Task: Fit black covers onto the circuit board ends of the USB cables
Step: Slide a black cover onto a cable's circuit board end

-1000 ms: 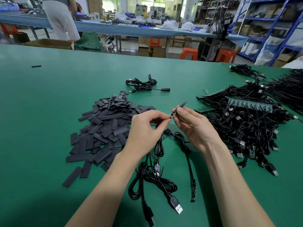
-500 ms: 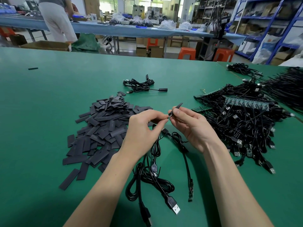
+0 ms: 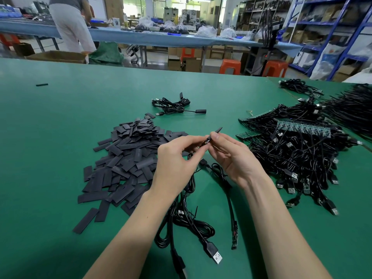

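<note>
The right hand's fingers (image 3: 216,137) are pinching a flat, matte black cover (image 3: 217,131) that is tapering to a point away from the person. The left hand's fingers (image 3: 198,140) are pinching the small circuit board end (image 3: 207,141) of a thin black USB cable (image 3: 219,174), right at the cover's mouth; how far it is in cannot be told. Both hands, left hand (image 3: 177,164) and right hand (image 3: 234,160), are hovering above the middle of the green felt-like table (image 3: 50,127). Glossy cable loops are trailing toward the near edge. A heap of flat rectangular covers (image 3: 124,162) is lying toward the left edge, a tangled cable pile (image 3: 298,158) toward the right edge.
</note>
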Action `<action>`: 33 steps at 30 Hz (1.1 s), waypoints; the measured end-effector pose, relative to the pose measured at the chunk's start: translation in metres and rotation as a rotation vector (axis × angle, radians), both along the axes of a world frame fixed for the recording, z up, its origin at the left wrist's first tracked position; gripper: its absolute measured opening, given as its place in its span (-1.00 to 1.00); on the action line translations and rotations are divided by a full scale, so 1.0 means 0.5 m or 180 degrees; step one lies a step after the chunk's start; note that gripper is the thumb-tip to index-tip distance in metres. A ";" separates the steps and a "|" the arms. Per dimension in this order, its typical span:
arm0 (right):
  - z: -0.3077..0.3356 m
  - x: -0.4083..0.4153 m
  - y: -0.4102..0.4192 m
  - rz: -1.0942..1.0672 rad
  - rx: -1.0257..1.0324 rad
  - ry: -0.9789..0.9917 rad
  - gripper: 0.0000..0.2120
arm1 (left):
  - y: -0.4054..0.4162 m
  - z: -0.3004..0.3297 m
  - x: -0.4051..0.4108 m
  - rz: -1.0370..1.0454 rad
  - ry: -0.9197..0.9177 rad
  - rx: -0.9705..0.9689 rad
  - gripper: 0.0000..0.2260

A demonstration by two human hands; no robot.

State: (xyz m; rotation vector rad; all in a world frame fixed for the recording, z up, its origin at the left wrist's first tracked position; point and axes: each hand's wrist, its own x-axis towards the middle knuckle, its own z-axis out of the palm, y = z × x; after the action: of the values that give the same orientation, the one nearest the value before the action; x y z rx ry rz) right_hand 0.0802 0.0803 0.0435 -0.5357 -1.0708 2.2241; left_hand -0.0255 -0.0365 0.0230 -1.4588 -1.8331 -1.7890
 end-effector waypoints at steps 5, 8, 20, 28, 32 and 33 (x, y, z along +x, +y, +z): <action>-0.003 -0.005 -0.003 -0.0046 0.0025 0.0002 -0.76 | 0.002 -0.001 -0.001 0.0005 -0.0206 0.0019 -0.90; -0.003 -0.005 -0.003 -0.0035 0.0059 -0.0001 -0.78 | 0.002 -0.003 -0.004 -0.0039 -0.0251 -0.0023 -0.91; -0.003 -0.002 -0.007 0.0061 0.0194 -0.0180 -0.69 | -0.005 -0.005 -0.017 0.0026 0.0259 -0.0168 -0.93; 0.003 0.009 0.002 0.0220 0.0371 -0.0359 -0.83 | -0.004 -0.001 -0.020 -0.0117 -0.0065 -0.0224 -0.93; 0.005 0.007 0.002 0.0173 0.0345 -0.0315 -0.84 | -0.003 -0.002 -0.014 -0.0198 -0.0379 -0.0163 -0.94; 0.004 0.005 0.002 0.0147 0.0293 -0.0263 -0.84 | -0.002 -0.001 -0.012 -0.0192 -0.0388 -0.0116 -0.95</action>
State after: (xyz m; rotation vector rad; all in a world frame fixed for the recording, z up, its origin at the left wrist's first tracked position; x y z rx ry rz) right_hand 0.0828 0.0812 0.0456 -0.5726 -1.2331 2.1963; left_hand -0.0313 -0.0378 0.0224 -1.4626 -1.9079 -1.9224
